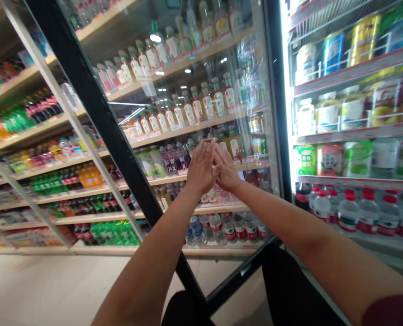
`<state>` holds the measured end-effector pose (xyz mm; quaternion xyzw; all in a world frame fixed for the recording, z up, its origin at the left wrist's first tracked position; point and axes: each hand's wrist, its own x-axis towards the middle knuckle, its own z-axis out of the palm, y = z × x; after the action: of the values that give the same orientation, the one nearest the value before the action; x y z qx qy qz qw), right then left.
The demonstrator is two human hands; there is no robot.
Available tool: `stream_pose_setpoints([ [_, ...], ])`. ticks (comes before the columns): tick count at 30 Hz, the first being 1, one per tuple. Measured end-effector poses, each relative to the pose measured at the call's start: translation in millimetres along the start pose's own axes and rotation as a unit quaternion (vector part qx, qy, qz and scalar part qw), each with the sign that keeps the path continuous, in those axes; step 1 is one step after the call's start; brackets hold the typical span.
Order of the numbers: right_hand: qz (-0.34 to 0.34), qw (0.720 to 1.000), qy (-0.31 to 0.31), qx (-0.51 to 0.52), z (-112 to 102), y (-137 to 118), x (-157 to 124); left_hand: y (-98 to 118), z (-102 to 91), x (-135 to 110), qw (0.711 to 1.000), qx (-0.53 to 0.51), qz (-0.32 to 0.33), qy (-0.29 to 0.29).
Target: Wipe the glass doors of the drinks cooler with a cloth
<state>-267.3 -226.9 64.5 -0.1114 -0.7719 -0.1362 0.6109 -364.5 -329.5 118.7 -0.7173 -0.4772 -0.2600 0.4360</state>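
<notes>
A glass cooler door (201, 59) with a black frame (102, 108) stands swung out in front of me, and both my arms reach toward its pane. My left hand (201, 166) lies flat toward the glass with its fingers stretched upward. Beside it, my right hand (226, 167) is also stretched out, its fingers leaning in so the fingertips of both hands meet. A small pale patch shows at the fingertips; I cannot tell whether it is a reflection or a thin thing under them. Nothing else shows in either hand.
To the right is the lit cooler with cans (333, 52), jars (352, 108) and red-capped bottles (348, 210). Through the glass and at the left, wooden shelves (68, 194) hold rows of drink bottles. Pale floor (52, 290) lies below; my dark-clad legs (292, 290) are near the door's bottom edge.
</notes>
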Motion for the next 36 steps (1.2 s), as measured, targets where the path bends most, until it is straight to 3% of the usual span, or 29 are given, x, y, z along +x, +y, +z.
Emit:
stream_pose_setpoints([
  [5,-0.010,1.000,0.008,0.029,9,-24,24,3,-32.0,-4,0.985,-0.091,-0.123,0.080],
  [7,-0.004,0.999,0.021,0.036,12,-26,22,-2,-45.5,-6,0.977,-0.041,-0.160,0.137],
  [9,-0.003,0.999,0.024,0.039,13,-26,13,-9,-54.2,-8,0.972,0.055,-0.162,0.158],
  [12,-0.022,0.999,0.017,0.037,16,-24,-15,-22,-56.8,-12,0.969,0.163,-0.159,0.095],
  [15,-0.064,0.998,-0.011,0.015,18,-19,-61,-29,-52.2,-16,0.967,0.189,-0.166,0.043],
  [19,-0.099,0.993,-0.052,-0.022,22,-6,-119,-30,-48.2,-20,0.964,0.209,-0.163,0.035],
  [22,-0.098,0.994,-0.041,-0.039,26,-3,-131,-28,-49.0,-21,0.961,0.221,-0.163,0.031],
  [26,-0.087,0.995,-0.024,-0.038,31,-11,-113,-27,-49.9,-22,0.959,0.224,-0.172,0.021],
  [36,-0.094,0.994,0.050,0.039,31,-26,-30,-26,-49.0,-24,0.959,0.227,-0.167,0.025],
])
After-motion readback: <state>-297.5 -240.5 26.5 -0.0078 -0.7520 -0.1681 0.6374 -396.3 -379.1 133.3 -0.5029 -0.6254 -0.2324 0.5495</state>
